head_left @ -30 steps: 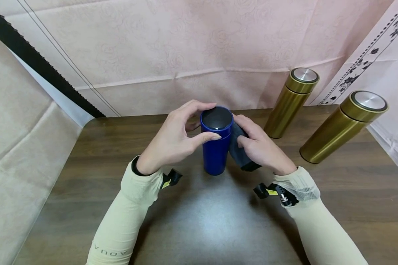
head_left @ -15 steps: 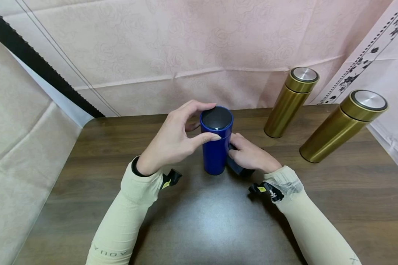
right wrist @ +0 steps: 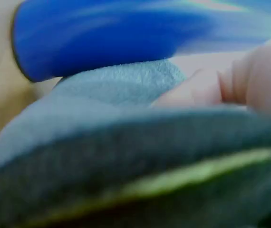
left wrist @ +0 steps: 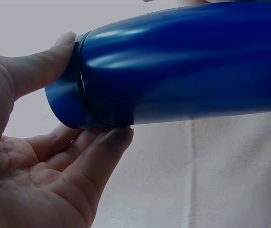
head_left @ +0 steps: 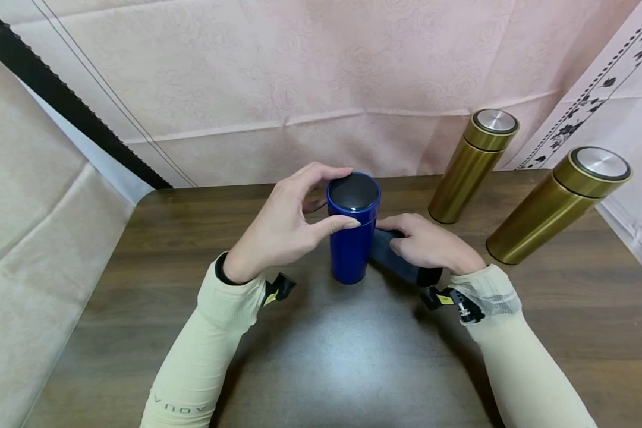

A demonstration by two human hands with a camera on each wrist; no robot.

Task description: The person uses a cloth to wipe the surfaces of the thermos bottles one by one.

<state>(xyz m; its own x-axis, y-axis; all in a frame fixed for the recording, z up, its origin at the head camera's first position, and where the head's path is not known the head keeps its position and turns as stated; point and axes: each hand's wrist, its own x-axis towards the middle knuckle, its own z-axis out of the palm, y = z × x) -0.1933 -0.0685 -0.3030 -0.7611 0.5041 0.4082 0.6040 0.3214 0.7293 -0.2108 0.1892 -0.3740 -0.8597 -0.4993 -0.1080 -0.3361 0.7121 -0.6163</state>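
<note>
A glossy blue thermos bottle (head_left: pixel 350 252) with a dark top stands upright on the table in the head view. My left hand (head_left: pixel 286 223) grips it around the cap, thumb in front and fingers behind; the left wrist view shows the thumb (left wrist: pixel 45 66) by the cap seam. On the bottle's right side, my right hand (head_left: pixel 428 241) holds a fuzzy grey-blue cloth (head_left: pixel 393 255) against its lower body. In the right wrist view that cloth (right wrist: pixel 121 80) touches the blue wall. Most of the right fingers are hidden behind hand and cloth.
Two gold thermos bottles with silver tops stand at the right, a farther one (head_left: pixel 468 172) and a nearer one (head_left: pixel 556 208). The brown wooden table (head_left: pixel 321 368) runs up to a pale patterned cloth backdrop (head_left: pixel 299 77). A small camera sits on each wrist.
My right hand has slid the cloth down the bottle's right side, then swung slightly outward to the right. The left hand keeps its grip on the cap, and the bottle stays in place.
</note>
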